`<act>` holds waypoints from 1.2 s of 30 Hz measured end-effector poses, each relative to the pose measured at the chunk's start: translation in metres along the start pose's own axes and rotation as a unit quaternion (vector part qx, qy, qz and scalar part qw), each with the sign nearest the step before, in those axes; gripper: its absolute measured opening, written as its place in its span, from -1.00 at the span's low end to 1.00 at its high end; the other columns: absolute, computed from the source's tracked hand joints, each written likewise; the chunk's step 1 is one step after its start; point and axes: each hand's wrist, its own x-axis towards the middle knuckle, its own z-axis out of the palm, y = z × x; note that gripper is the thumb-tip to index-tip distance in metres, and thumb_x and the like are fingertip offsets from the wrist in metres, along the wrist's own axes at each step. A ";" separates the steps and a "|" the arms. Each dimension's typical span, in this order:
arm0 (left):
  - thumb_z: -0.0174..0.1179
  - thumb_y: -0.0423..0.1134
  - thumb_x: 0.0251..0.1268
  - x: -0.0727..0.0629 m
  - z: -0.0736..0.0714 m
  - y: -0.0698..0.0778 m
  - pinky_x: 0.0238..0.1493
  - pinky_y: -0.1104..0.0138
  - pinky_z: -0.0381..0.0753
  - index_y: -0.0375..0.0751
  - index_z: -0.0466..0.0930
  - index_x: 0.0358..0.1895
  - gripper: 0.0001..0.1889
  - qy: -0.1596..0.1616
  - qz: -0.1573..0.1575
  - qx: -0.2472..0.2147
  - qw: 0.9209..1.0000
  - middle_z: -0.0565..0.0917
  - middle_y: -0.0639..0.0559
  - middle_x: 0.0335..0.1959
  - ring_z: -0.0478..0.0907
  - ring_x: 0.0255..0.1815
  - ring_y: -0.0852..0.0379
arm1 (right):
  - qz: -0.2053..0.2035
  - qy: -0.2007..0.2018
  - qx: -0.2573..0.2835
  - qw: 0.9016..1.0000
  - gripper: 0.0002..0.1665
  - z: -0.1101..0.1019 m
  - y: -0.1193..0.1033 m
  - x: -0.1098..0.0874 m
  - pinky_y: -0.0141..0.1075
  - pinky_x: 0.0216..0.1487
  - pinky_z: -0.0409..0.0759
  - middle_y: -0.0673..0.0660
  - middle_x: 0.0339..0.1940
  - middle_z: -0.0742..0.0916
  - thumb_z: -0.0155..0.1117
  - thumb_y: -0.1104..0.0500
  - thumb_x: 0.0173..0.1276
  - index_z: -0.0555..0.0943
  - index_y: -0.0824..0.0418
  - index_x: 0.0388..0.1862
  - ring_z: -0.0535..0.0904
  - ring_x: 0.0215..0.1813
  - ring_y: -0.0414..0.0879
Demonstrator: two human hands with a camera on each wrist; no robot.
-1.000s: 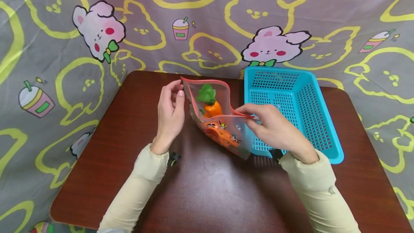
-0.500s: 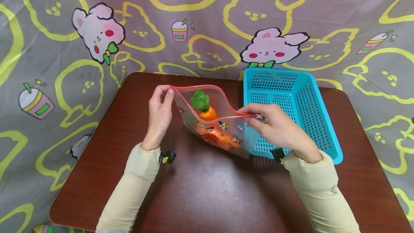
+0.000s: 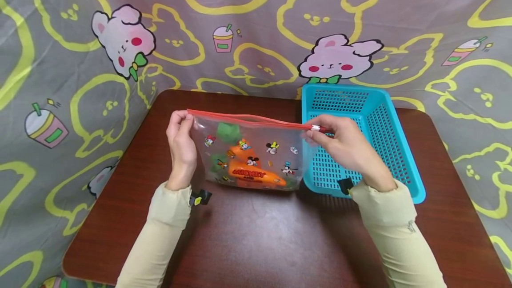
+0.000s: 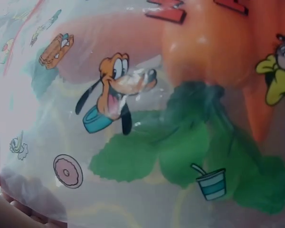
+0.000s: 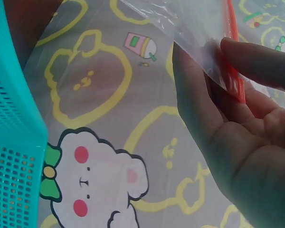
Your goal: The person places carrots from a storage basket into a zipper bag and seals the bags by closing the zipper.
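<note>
A translucent zip bag (image 3: 256, 146) with cartoon prints and a red zip edge hangs between both hands above the table. Inside it lie orange toy carrots (image 3: 260, 174) with green leafy tops, also seen through the plastic as a carrot (image 4: 204, 52) in the left wrist view. My left hand (image 3: 182, 146) pinches the bag's upper left corner. At the upper right corner, by the white slider (image 3: 315, 128), my right hand (image 3: 346, 146) pinches the zip edge. The bag's mouth is nearly flat, with a narrow gap along the middle of the zip.
A blue perforated plastic basket (image 3: 414, 186) stands on the brown table (image 3: 256, 243), behind and to the right of my right hand. A patterned cloth (image 3: 256, 21) hangs behind the table and along its sides.
My left hand has moved left and a little toward me, pulling the bag's corner along. The wide bag mouth has drawn nearly flat, and the bag's printed side now faces me.
</note>
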 end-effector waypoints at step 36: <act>0.14 -0.31 0.16 -0.022 0.027 0.024 0.07 0.20 0.08 -0.31 0.56 -0.12 -0.77 0.000 0.281 0.242 0.929 0.42 -0.29 -0.10 0.24 -0.03 -0.18 | 0.069 0.056 0.041 0.995 -0.72 -0.003 0.008 0.006 -0.25 -0.20 0.71 0.18 -0.27 0.78 0.38 0.08 0.27 0.68 0.23 -0.14 0.74 -0.35 -0.12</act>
